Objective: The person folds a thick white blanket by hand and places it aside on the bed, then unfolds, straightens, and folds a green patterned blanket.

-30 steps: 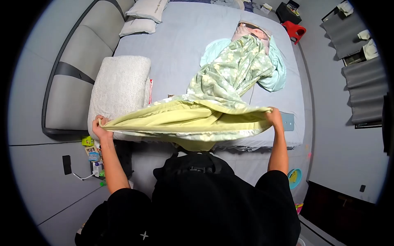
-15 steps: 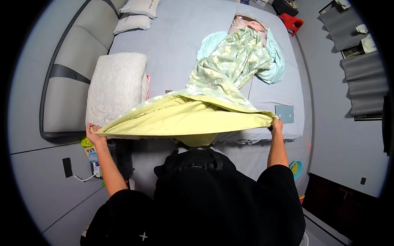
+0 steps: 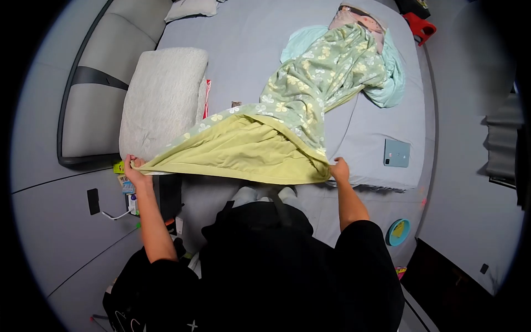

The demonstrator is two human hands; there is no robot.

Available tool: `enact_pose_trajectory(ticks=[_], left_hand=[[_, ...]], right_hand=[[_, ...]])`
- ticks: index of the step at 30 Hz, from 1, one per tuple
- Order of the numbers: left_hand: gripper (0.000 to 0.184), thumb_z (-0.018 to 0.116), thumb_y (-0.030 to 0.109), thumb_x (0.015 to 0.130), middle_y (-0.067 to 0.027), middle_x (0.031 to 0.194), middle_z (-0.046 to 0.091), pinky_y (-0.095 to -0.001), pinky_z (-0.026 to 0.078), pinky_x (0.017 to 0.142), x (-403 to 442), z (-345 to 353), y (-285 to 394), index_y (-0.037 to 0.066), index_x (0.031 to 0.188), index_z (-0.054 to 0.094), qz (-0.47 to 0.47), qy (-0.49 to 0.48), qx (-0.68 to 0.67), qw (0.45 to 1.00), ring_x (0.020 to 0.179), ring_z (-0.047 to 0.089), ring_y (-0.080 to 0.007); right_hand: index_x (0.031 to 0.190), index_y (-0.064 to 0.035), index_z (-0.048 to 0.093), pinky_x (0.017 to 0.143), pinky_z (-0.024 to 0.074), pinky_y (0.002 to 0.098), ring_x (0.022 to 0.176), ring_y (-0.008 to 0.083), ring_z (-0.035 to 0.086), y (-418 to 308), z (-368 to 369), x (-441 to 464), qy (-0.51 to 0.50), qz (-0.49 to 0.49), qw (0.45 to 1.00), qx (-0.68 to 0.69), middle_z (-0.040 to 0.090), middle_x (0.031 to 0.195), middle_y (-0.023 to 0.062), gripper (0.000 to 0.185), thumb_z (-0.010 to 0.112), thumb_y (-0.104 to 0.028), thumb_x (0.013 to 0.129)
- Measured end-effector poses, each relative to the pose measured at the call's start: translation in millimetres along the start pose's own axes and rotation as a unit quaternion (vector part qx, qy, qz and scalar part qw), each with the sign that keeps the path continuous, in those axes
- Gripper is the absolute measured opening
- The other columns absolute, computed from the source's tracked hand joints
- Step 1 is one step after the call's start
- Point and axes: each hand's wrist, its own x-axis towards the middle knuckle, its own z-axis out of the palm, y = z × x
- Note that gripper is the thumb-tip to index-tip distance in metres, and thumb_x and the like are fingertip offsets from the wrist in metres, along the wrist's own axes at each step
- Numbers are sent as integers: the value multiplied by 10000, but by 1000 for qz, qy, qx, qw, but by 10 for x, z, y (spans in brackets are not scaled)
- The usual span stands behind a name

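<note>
A green floral quilt (image 3: 301, 83) with a plain yellow-green underside (image 3: 238, 149) stretches across the near end of the bed. My left hand (image 3: 136, 169) is closed on one corner of it, beside the folded light grey blanket (image 3: 163, 99). The other end is pinched in my right hand (image 3: 338, 169), near the bed's front edge. Between my hands the near edge sags slightly, its underside turned toward me. Farther back, the quilt lies bunched over a light teal cloth (image 3: 394, 77) and up to a pink pillow (image 3: 357, 22).
A grey tablet (image 3: 396, 152) lies on the bed (image 3: 238, 55) at the right. The padded headboard (image 3: 94, 110) runs along the left. A blue basin (image 3: 398, 232) stands on the floor at right, and a red plastic stool (image 3: 420, 29) is beyond the bed.
My right hand has moved left, bringing its end of the quilt closer to my left hand. The stretched edge is shorter and looser, and the tablet is now fully uncovered. The view has shifted too.
</note>
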Motion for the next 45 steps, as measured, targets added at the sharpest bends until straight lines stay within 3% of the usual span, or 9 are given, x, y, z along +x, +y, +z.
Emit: enact_pose_trajectory(ticks=[7, 12, 18, 23, 31, 34, 37, 40, 45], left_hand=[[297, 496, 285, 937, 26, 604, 400, -276, 298, 496, -402, 46, -347, 131, 687, 446, 61, 62, 42, 995, 503, 332, -105], [102, 450, 177, 854, -19, 691, 389, -293, 367, 628, -653, 6, -393, 79, 834, 470, 85, 22, 6, 996, 626, 390, -145], [379, 392, -70, 673, -50, 879, 406, -284, 401, 752, -737, -483, -301, 72, 1024, 411, 66, -116, 109, 985, 781, 417, -172], [578, 356, -197, 606, -44, 975, 407, -235, 392, 800, -817, -719, -341, 113, 1094, 374, 71, -70, 241, 966, 858, 436, -164], [607, 407, -198, 646, -84, 1043, 396, -267, 357, 929, -649, -671, -314, 114, 1162, 336, 55, -94, 417, 902, 978, 442, -197], [560, 456, -183, 691, -87, 1022, 413, -277, 356, 938, -196, -613, -315, 97, 1162, 339, 119, -143, 556, 810, 979, 448, -197], [451, 476, -138, 792, -94, 1010, 481, -298, 428, 880, 162, -379, -36, 79, 1166, 346, 176, -52, 443, 877, 931, 500, -192], [396, 461, -115, 831, -105, 997, 516, -307, 462, 844, 467, -352, 176, 72, 1162, 350, 172, 5, 325, 930, 893, 529, -187], [327, 502, -57, 894, -110, 968, 528, -316, 467, 851, 607, -163, 8, 51, 1163, 351, 238, -46, 333, 911, 909, 563, -192]], right_hand=[[1057, -149, 653, 851, 517, 411, 1017, 289, 640, -581, 594, 122, -190, -123, 973, -42, 658, 1095, 122, 322, 694, -198, 741], [1256, -122, 475, 844, 517, 448, 1089, 338, 594, -637, 1176, 243, -139, -91, 985, -47, 522, 1272, 126, 607, 754, -249, 732], [1305, -123, 361, 833, 517, 485, 1072, 360, 599, -709, 1405, 459, -85, -31, 993, -78, 404, 1337, 132, 766, 809, -296, 708], [1136, -135, 565, 766, 518, 482, 951, 371, 628, -566, 1540, 692, -23, -75, 995, -58, 540, 1168, 159, 284, 559, -293, 901], [1076, -21, 607, 788, 479, 481, 916, 426, 625, -466, 443, 613, -44, -104, 981, 158, 674, 944, 222, 290, 540, -182, 844], [1017, -20, 615, 751, 501, 415, 825, 374, 652, -455, -327, 468, -10, -328, 945, 10, 669, 874, 218, 248, 574, -112, 791], [977, 3, 630, 745, 504, 400, 825, 312, 663, -159, -1328, 572, 151, -252, 954, 58, 676, 903, 201, 234, 604, -50, 751], [936, -16, 659, 768, 500, 344, 796, 233, 628, 853, -2081, 999, 412, -94, 866, 269, 675, 879, 105, 204, 664, -100, 749], [967, -41, 676, 786, 499, 313, 802, 205, 642, 1489, -2560, 774, 309, 102, 871, 369, 692, 911, 91, 212, 689, -138, 778]])
